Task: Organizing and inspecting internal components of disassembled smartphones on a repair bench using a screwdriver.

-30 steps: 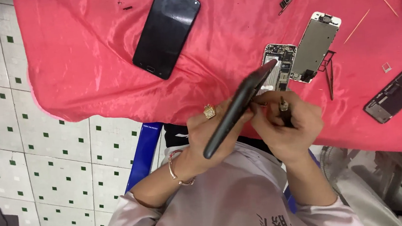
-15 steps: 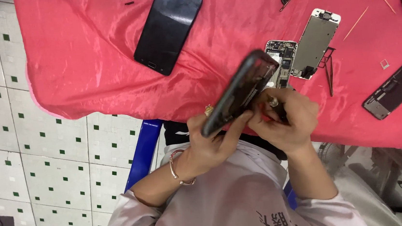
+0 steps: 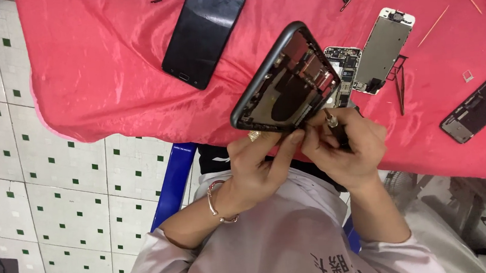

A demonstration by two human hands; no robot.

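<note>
My left hand [image 3: 257, 164], with a ring and a bracelet, grips the lower edge of an opened black phone housing [image 3: 288, 83] and holds it tilted above the table edge. The housing's inside, with dark parts and cables, faces the camera. My right hand [image 3: 347, 151] is closed around a small screwdriver [image 3: 334, 125]. Its tip touches the housing's lower right corner. Both hands are pressed together just under the housing.
A red cloth [image 3: 102, 67] covers the table. On it lie a black phone [image 3: 204, 31], a circuit board [image 3: 344, 69], a screen panel [image 3: 385, 48], tweezers [image 3: 399, 82], another opened phone [image 3: 480, 101], a small tray [image 3: 468, 76] and a thin wooden stick [image 3: 432, 26]. A blue seat [image 3: 171, 181] stands below on the tiled floor.
The housing has turned from edge-on to showing its open inside, and it has risen slightly. My right hand has brought the screwdriver tip to its lower corner.
</note>
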